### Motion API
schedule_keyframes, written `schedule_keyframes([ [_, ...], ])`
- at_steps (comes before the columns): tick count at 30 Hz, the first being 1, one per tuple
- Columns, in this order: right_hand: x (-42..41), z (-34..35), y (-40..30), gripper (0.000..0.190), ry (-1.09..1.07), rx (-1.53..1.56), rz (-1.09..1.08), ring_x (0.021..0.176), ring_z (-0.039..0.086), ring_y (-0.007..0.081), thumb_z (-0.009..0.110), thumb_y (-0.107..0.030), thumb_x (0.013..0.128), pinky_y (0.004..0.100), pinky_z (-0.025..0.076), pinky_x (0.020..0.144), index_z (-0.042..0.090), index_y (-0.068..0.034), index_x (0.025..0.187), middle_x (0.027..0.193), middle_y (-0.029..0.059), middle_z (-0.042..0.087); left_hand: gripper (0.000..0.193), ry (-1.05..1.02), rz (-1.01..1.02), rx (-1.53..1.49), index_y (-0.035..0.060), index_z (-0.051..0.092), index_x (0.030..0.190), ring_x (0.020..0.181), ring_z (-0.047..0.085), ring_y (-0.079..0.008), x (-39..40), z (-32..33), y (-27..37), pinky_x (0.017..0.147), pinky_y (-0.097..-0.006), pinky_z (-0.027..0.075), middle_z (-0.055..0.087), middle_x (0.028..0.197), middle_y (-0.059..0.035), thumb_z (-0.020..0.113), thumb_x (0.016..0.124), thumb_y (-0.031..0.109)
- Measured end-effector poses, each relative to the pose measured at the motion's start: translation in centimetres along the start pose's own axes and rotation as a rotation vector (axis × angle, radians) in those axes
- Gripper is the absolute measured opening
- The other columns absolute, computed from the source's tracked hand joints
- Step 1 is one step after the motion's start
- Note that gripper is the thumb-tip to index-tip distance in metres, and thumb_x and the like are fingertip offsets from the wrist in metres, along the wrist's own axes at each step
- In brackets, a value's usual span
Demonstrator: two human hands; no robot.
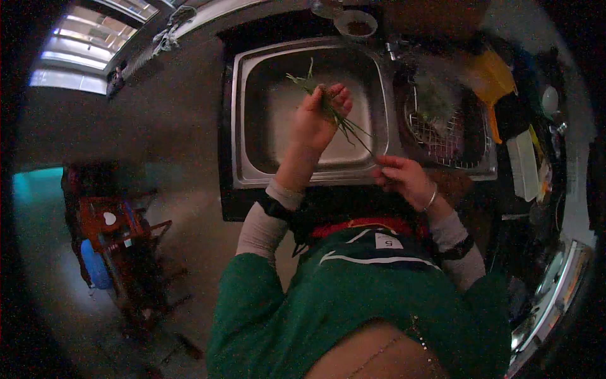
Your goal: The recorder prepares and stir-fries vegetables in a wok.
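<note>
Thin green stalks (348, 127), like a small bunch of herbs or spring onions, are gripped in my left hand (322, 111) above a stainless steel sink (322, 147). Leafy tips stick out past the thumb side of that fist. The other ends slant down toward my right hand (402, 177), whose fingertips pinch a stalk over the sink's near right rim. Right of the bowl, a wire rack or basket (445, 137) holds pale green, blurred stuff that I cannot make out.
A yellow handled strainer or scoop (492, 76) lies beyond the rack. A pale rectangular tub (522, 166) stands at the right. A round bowl (356, 23) sits behind the sink, near the tap (391, 51). Far left is a dark wooden table (111, 220).
</note>
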State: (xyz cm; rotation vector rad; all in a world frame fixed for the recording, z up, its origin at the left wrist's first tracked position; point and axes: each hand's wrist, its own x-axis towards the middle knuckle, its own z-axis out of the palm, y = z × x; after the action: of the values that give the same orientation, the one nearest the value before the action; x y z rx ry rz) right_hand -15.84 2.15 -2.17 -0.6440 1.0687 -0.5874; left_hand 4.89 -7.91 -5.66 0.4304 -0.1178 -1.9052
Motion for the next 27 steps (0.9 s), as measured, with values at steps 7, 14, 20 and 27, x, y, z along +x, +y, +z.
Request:
schedule_keyframes([
  [7,3.5,-1.1,1.5,0.028,0.128,-0.529,-0.241,0.077,0.053,0.0106,0.054,-0.021,0.080,0.0241,0.043,0.069,0.054,-0.003,0.102,0.090,0.0046,0.058,0.019,-0.172,-0.062,0.040,0.0080,0.050,0.099,0.088,0.055,-0.0252,-0.5,-1.1,1.5,0.076,-0.0417,0.044,0.057,0.096,-0.0135,0.041,0.087,0.020],
  [14,6.8,2.3,-5.0,0.028,0.046,-0.339,-0.299,0.076,0.056,0.0115,0.049,-0.028,0.084,0.0273,0.045,0.070,0.056,-0.004,0.096,0.081,0.0033,0.059,0.024,-0.112,-0.313,0.192,0.0049,0.048,0.102,0.080,0.057,-0.0234,-2.6,-0.1,0.8,0.069,-0.0381,0.047,0.057,0.091,-0.0121,0.045,0.079,0.009],
  [20,9.9,2.9,-5.8,0.030,-0.158,-0.348,-0.092,0.076,0.054,0.0090,0.046,-0.022,0.086,0.0242,0.044,0.062,0.050,-0.002,0.108,0.090,0.0028,0.057,0.025,-0.287,-0.444,0.316,0.0009,0.045,0.099,0.066,0.055,-0.0193,-3.2,-0.9,0.0,0.061,-0.0307,0.048,0.055,0.080,-0.0104,0.047,0.075,0.009],
  [27,10.1,3.6,-5.8,0.025,-0.195,-0.251,-0.186,0.080,0.055,0.0105,0.046,-0.018,0.086,0.0241,0.045,0.070,0.051,-0.002,0.103,0.094,0.0048,0.057,0.028,-0.151,-0.530,0.321,0.0021,0.047,0.099,0.059,0.053,-0.0165,-3.5,-0.3,0.3,0.053,-0.0271,0.045,0.053,0.071,-0.0073,0.047,0.084,0.025],
])
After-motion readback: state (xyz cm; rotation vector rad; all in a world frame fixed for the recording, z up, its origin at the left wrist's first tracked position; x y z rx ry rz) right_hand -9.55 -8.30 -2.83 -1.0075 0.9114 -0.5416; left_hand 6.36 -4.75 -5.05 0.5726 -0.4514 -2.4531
